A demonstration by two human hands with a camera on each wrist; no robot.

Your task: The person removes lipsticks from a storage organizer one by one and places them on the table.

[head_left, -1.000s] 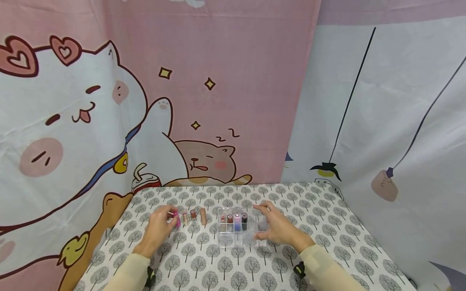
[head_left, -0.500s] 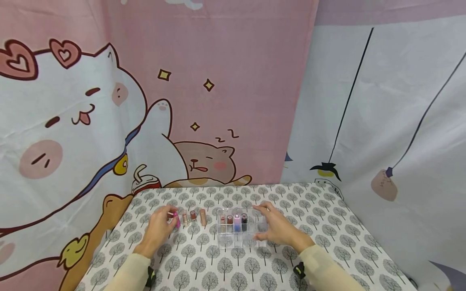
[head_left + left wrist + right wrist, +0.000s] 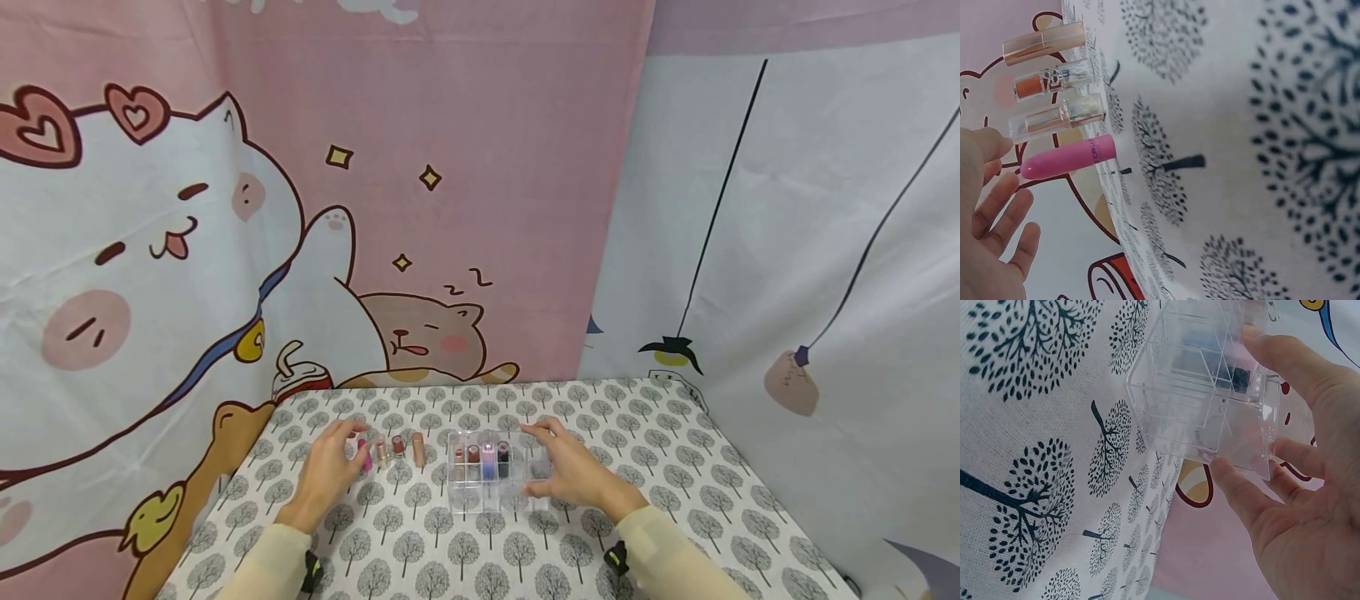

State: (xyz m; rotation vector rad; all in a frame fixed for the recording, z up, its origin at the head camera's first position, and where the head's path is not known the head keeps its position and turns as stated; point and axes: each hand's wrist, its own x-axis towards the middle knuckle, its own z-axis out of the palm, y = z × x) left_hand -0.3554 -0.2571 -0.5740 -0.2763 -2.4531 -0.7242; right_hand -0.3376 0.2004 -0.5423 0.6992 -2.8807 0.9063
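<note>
A bright pink lipstick tube [image 3: 1069, 157] stands upright on the cloth. Close around its top is my left hand [image 3: 326, 467], thumb and fingers spread apart, not gripping it. Beside the tube stand a clear-cased lipstick [image 3: 1063, 117], a lipstick with a red-orange band [image 3: 1029, 87] and a rose-gold tube [image 3: 1044, 42]. My right hand [image 3: 577, 471] holds the right end of a clear compartment organizer [image 3: 468, 500], thumb at the near side and fingers at the far side. Several lipsticks stand in its back row, among them a pink-and-blue one [image 3: 489, 458] and a black one [image 3: 503, 458].
A tree-print cloth [image 3: 465, 550] covers the table. Cartoon-printed curtains [image 3: 495, 208] hang behind it and at both sides. The row of loose lipsticks lies to the left of the organizer.
My left hand's fingers have loosened from the pink lipstick tube and lifted slightly off it. The right hand keeps its hold on the organizer, which stays in place.
</note>
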